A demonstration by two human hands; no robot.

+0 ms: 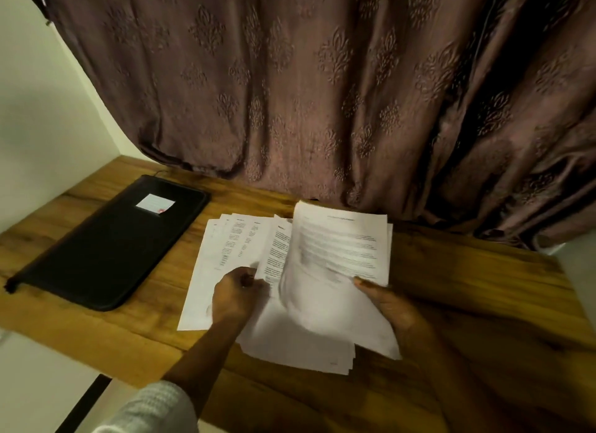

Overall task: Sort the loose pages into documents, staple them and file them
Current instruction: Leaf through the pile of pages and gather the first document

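Several white printed pages (225, 252) lie fanned out on the wooden table (483, 287). My right hand (390, 300) holds one page (338, 248) by its right edge, thumb on top, with the sheet lifted and curling above the pile. My left hand (233, 295) sits on the pile and pinches the lower edge of another sheet with curled fingers. A black zip file folder (106, 242) with a small white label lies flat to the left of the pages. No stapler is in view.
A brown patterned curtain (322, 93) hangs behind the table and rests on its far edge. A pale wall (42, 110) stands at the left. The table's near edge steps back at the lower left, beside my sleeve (151, 410).
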